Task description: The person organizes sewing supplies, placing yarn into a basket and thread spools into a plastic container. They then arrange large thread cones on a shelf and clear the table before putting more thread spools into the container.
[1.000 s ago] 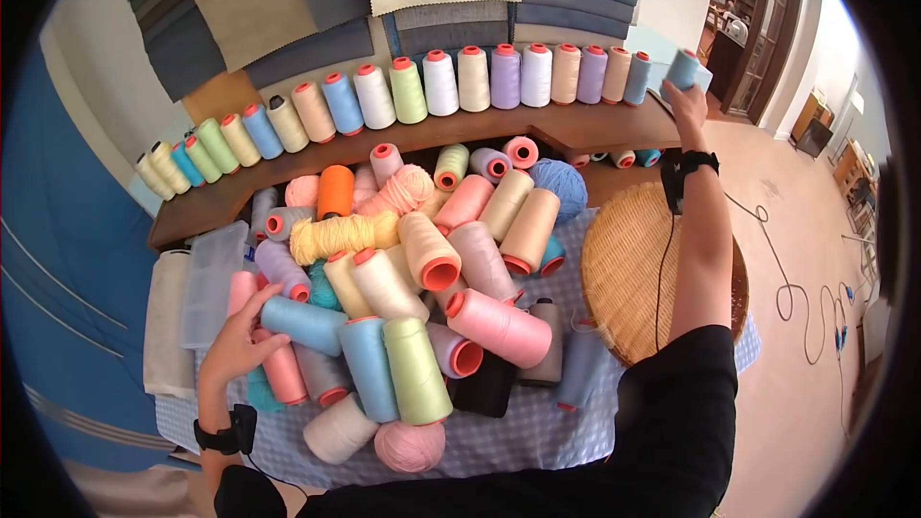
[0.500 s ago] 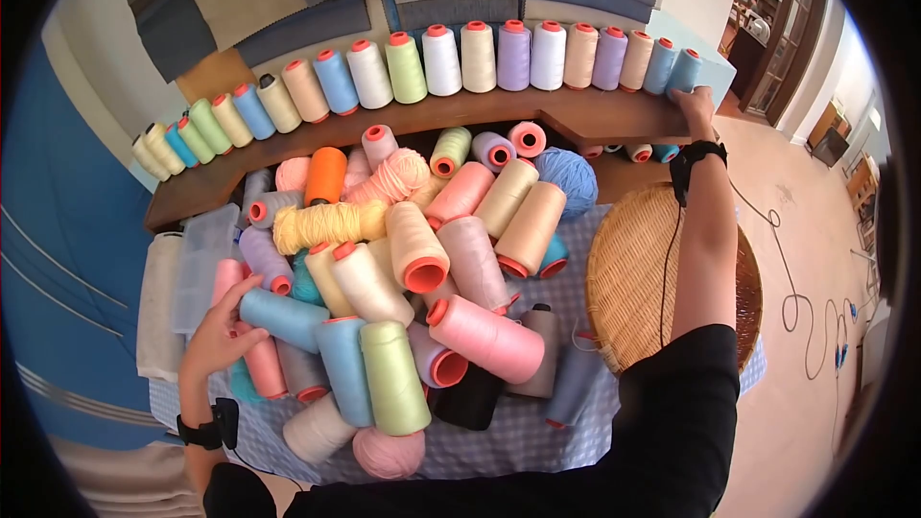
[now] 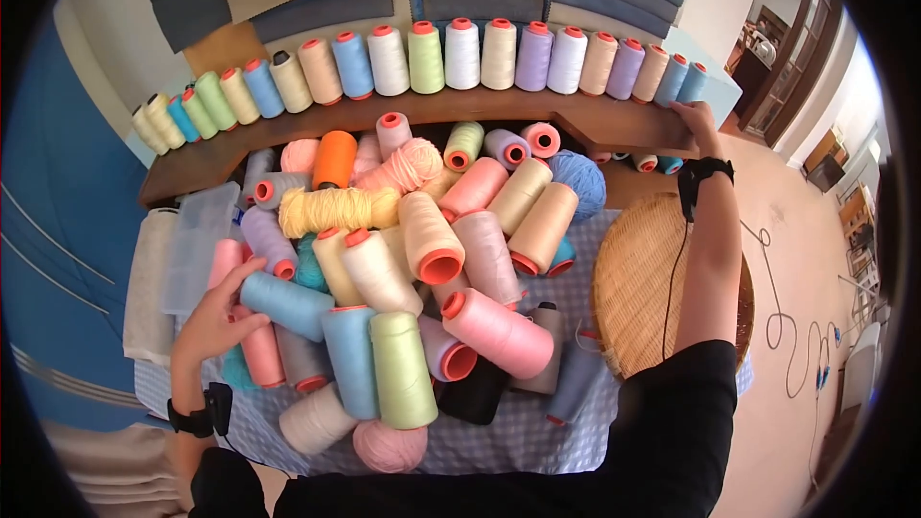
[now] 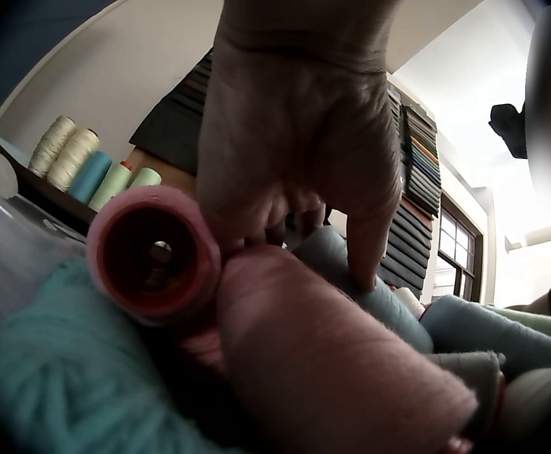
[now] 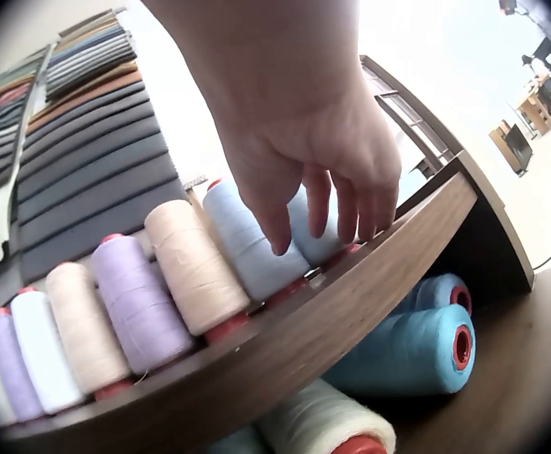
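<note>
In the head view my left hand (image 3: 213, 319) is at the near-left of a heap of thread cones. Its thumb and fingers hold the left end of a blue thread cone (image 3: 286, 307) lying there, beside a pink cone (image 3: 259, 347). In the left wrist view the thumb rests against that blue cone, while pink cones partly hide the other fingers. My right hand (image 3: 697, 122) is at the shelf's right end, fingers loosely extended by the base of the last upright blue thread cone (image 3: 693, 83). Another blue cone (image 3: 671, 80) stands to its left.
Upright thread cones of many colours line the curved wooden shelf (image 3: 432, 107). Below, cones and yarn balls, including a blue ball (image 3: 578, 182), lie heaped on a checked cloth (image 3: 508, 441). A wicker basket (image 3: 628, 288) is at the right, a clear plastic box (image 3: 197, 240) at the left.
My right hand has lowered a blue cone onto the shelf's right end, beside the other blue one, and let it go. My left hand has stayed at the lying blue cone.
</note>
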A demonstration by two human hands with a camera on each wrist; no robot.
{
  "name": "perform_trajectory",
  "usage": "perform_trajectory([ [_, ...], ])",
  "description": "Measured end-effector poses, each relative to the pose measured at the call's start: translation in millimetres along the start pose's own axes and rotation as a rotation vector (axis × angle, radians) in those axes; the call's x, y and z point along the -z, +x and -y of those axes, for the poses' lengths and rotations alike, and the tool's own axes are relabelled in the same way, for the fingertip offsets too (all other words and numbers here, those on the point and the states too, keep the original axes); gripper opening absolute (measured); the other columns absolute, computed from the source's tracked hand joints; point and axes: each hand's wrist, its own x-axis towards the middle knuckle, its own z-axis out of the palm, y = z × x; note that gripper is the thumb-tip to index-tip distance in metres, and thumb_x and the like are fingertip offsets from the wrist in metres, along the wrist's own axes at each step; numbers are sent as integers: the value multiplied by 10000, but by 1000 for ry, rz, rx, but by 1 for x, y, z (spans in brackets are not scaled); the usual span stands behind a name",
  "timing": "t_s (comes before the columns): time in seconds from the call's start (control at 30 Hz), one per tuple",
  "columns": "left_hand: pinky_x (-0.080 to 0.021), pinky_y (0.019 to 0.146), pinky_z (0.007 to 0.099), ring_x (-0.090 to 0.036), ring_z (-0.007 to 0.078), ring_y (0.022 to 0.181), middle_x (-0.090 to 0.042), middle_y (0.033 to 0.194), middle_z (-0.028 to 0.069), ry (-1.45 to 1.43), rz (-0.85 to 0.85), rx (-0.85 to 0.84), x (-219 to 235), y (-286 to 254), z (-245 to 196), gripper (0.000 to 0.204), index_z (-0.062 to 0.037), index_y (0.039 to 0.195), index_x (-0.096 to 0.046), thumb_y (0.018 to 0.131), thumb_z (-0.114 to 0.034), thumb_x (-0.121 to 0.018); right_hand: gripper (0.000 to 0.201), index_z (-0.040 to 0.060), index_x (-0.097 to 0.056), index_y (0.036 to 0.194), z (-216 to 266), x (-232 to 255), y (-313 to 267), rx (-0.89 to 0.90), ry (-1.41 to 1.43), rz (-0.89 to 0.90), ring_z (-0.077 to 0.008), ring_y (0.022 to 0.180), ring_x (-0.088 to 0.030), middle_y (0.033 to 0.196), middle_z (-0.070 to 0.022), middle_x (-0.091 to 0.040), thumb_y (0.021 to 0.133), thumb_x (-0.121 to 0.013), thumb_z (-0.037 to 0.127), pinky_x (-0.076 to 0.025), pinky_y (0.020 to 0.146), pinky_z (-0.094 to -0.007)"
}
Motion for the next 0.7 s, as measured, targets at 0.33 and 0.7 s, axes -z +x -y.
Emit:
perform_trajectory([
  [0.33,-336,1016,308,-393,191,1244,-366,1385,117,68,18,-5,1,-1,2,735,-5,1379,-294,725,65,-620,468,-7,-666,954,15,-20,-8,86,-152,-151,-298,909,-636,924,-188,-664,734,-693,405,-484,796,-373],
  [0.7,-349,1011,303,-371,210,1290,-391,1392,136,46,-6,39,2,-1,-7,707,-71,1350,-380,712,11,-672,442,5,-668,939,29,-23,-24,185,-266,-186,-348,947,-608,945,-209,-647,792,-589,415,-468,823,-405],
])
